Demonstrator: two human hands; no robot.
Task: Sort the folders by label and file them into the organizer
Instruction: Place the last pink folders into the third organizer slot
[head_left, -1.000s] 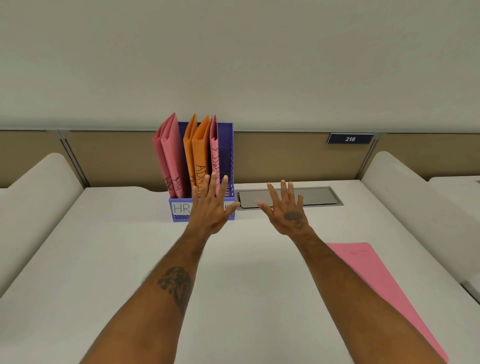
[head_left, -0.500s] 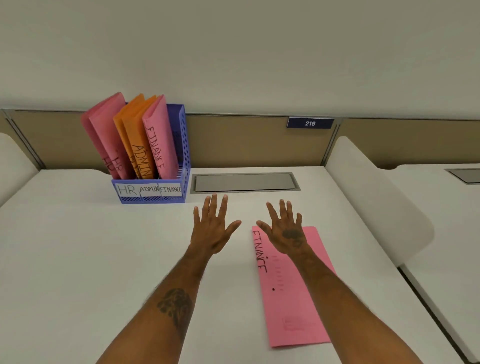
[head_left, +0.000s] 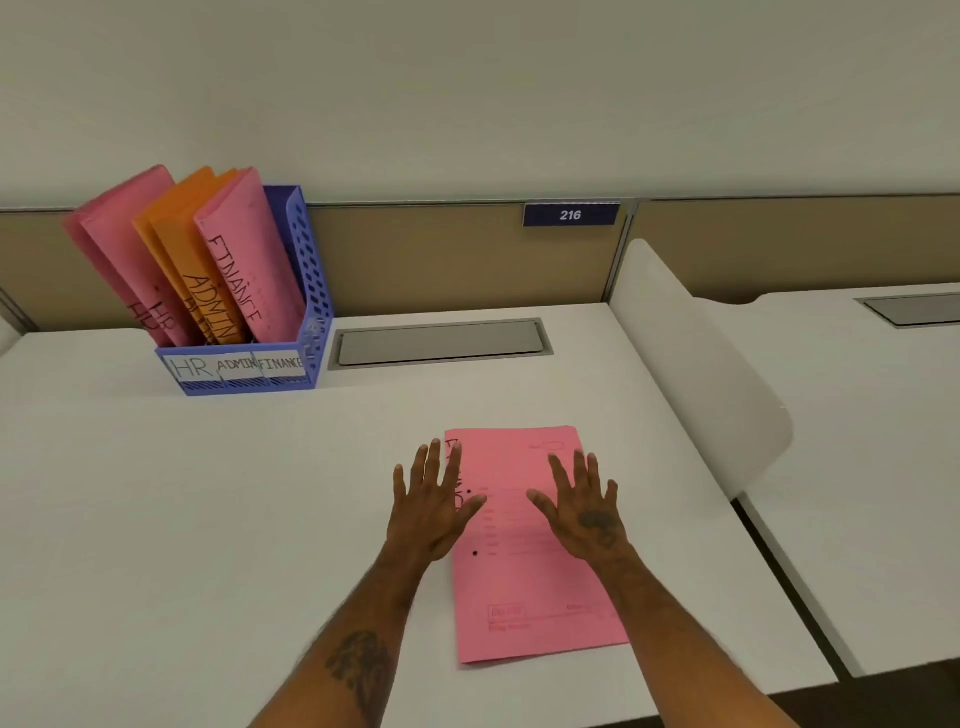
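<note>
Head view: the task looks nearly done. The blue organizer (head_left: 306, 332) at the back left of the worktop (head_left: 156, 493) holds the filed folders (head_left: 244, 244) in slots marked HR, ADMIN and FINANCE. One pink folder (head_left: 535, 587) lies flat, well apart from it and unfiled. The left hand (head_left: 434, 512) and right hand (head_left: 584, 512) are spread wide over its upper half, fingers straight, gripping nothing. Whether they touch it I cannot tell.

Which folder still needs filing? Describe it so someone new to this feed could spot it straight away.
Start at the white desk, with the blue organizer at its back left. Nearer the front lies a pink folder, where the left hand and right hand are spread. It is the only folder lying flat; all the others stand in the organizer.
</note>
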